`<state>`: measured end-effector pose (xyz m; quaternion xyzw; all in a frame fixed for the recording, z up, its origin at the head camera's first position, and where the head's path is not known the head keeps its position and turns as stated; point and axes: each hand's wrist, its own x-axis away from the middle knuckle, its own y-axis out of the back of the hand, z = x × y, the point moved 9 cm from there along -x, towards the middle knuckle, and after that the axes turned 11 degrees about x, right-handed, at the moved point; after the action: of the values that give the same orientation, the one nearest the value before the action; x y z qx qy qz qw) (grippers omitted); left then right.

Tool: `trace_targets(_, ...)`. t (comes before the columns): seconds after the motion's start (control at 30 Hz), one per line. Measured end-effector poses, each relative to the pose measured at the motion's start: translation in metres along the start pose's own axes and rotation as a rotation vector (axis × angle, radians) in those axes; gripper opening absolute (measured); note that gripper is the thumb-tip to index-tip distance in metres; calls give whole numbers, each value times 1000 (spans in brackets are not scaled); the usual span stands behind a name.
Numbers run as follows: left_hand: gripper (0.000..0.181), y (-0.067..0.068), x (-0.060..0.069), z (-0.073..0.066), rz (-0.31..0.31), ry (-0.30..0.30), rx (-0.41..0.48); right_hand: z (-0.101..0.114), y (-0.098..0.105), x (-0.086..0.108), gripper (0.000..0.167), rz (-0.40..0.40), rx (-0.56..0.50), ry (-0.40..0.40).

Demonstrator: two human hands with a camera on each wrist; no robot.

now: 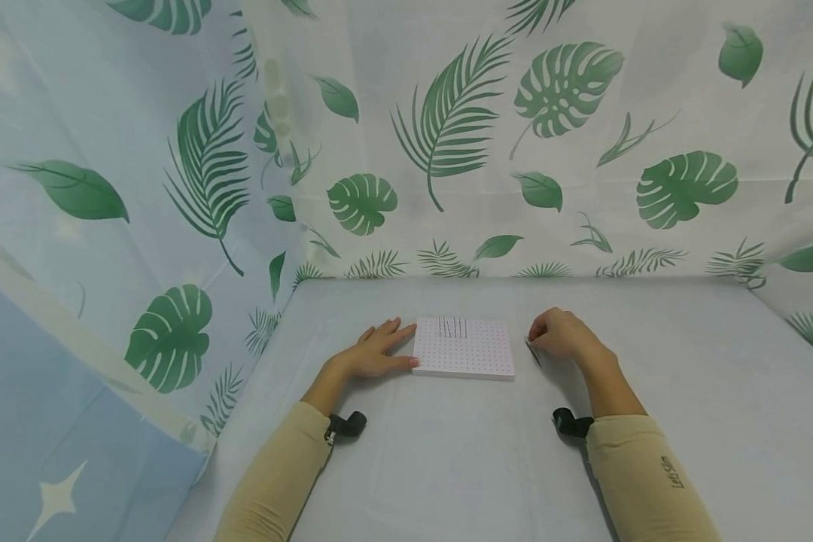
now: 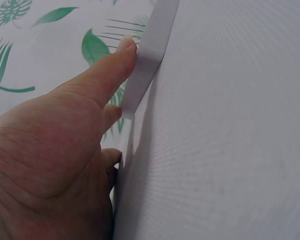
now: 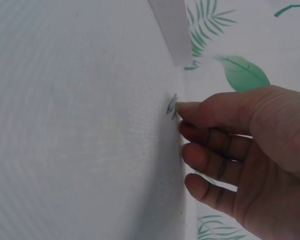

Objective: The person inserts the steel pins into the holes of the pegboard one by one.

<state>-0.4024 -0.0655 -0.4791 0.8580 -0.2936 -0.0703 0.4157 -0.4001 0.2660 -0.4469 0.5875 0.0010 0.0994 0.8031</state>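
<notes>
A white board with a grid of small dots lies flat; several thin dark sticks rise from its upper left part. My left hand is spread at its left side, thumb and a finger touching the edge. In the left wrist view, that hand has its thumb against the board's side. Right of the board, my right hand has thumb and index finger at a small bunch of thin dark sticks. The right wrist view shows the hand's fingertips pinching at the sticks, partly hidden.
The board and hands are on a white-covered table. Behind it hangs a white cloth with green leaves, and another leaf-printed cloth is at the left. A black wrist camera sits by the left sleeve, another by the right.
</notes>
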Motion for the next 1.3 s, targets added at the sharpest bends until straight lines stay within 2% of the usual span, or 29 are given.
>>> trace_targets(0.17, 86, -1, 0, 1, 0, -3, -3, 1, 2, 1, 7, -11, 26, 6)
trace_targets(0.43, 86, 0, -1, 2, -3, 1, -6, 10, 4, 5, 14, -26, 158, -5)
trace_targets(0.77, 86, -1, -1, 3, -1, 2, -1, 14, -5, 6, 24, 32, 261, -4)
trace_targets(0.97, 86, -1, -2, 1, -1, -6, 11, 13, -3, 10, 24, 58, 228, 17)
trace_targets(1.1, 86, -1, -2, 2, -4, -2, -1, 15, 3, 10, 23, 19, 177, 39)
trace_targets(1.3, 85, -1, -1, 1, 1, -8, 7, 12, 9, 5, 18, -59, 115, 20)
